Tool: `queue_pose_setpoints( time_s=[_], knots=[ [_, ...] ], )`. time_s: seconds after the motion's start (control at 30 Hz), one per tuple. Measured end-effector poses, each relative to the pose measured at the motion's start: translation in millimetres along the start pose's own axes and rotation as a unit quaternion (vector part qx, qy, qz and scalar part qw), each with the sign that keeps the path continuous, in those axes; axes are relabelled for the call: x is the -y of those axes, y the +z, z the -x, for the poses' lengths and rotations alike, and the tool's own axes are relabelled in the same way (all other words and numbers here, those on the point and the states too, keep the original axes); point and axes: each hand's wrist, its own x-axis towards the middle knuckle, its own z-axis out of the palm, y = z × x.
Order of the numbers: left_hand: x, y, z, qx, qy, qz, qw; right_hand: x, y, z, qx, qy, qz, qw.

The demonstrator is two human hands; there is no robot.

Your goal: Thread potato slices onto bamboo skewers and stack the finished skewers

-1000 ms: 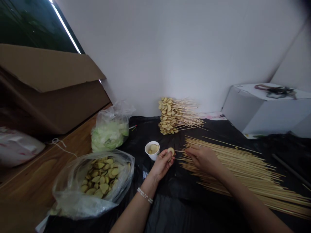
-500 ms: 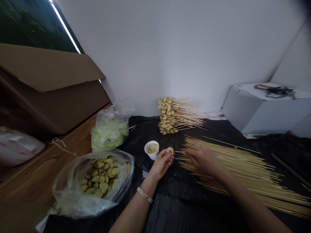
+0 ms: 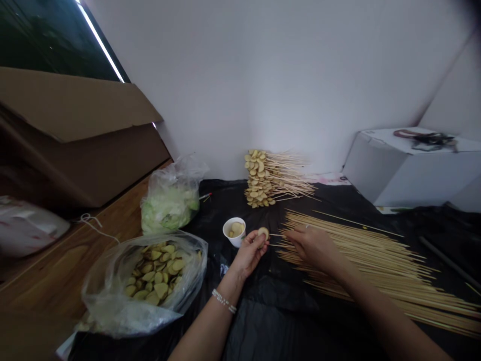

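Observation:
My left hand [image 3: 251, 251] pinches a round potato slice [image 3: 264, 232] between thumb and fingers. From the right, my right hand [image 3: 308, 241] grips a thin bamboo skewer [image 3: 277, 235] whose end reaches the slice; whether the tip is inside it I cannot tell. A broad spread of loose skewers [image 3: 379, 265] lies under and beyond my right hand. Just left of my left hand stands a white cup [image 3: 236, 241] holding several slices. An open clear plastic bag [image 3: 101, 306] full of potato slices [image 3: 160, 273] sits to the left of my left forearm.
Skewered slices [image 3: 259, 178] are stacked by the wall, sticks pointing right. A tied bag of pale green leaves [image 3: 169, 205] stands at the back left, with a pen [image 3: 205, 196] beside it. A cardboard box [image 3: 82, 165] is far left, a white box [image 3: 409, 170] far right. Black plastic sheeting [image 3: 270, 321] covers the surface.
Almost nothing differs. Both hands keep nearly the same place, with the slice and the skewer still held between them.

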Motion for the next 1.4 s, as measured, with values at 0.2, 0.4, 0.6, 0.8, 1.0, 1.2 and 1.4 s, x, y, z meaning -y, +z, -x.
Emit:
queue_pose_setpoints(
  time_s=[0.2, 0.4, 0.6, 0.8, 1.0, 1.2, 1.4],
  knots=[
    [0.6, 1.3, 0.2, -0.014, 0.008, -0.029, 0.999, 2.9, -0.5, 0.4, 0.000, 0.008, 0.018, 1.000],
    [1.5, 3.2, 1.3, -0.032, 0.017, -0.057, 0.998, 6.6, -1.2, 0.6, 0.025, 0.009, 0.032, 0.999],
    [1.9, 3.6, 2.2, -0.028, 0.018, -0.071, 0.997, 4.3, 8.2, -0.2, 0.021, 0.000, 0.006, 1.000],
    [2.2, 2.9, 2.2, -0.019, 0.015, -0.082, 0.996, 2.6, 20.1, -1.7, 0.033, 0.000, -0.019, 0.999],
    [4.7, 2.6, 1.4, -0.022, 0.032, -0.101, 0.994, 5.3, 27.1, -0.9, 0.005, -0.012, -0.004, 1.000],
    [4.2, 2.3, 2.0, -0.014, 0.028, -0.108, 0.994, 7.9, 33.2, -1.0, 0.020, 0.010, -0.023, 0.999],
    [3.9, 2.4, 2.4, -0.007, 0.022, -0.115, 0.993, 4.9, 34.5, -3.9, 0.025, 0.016, -0.082, 0.996]
  ],
)
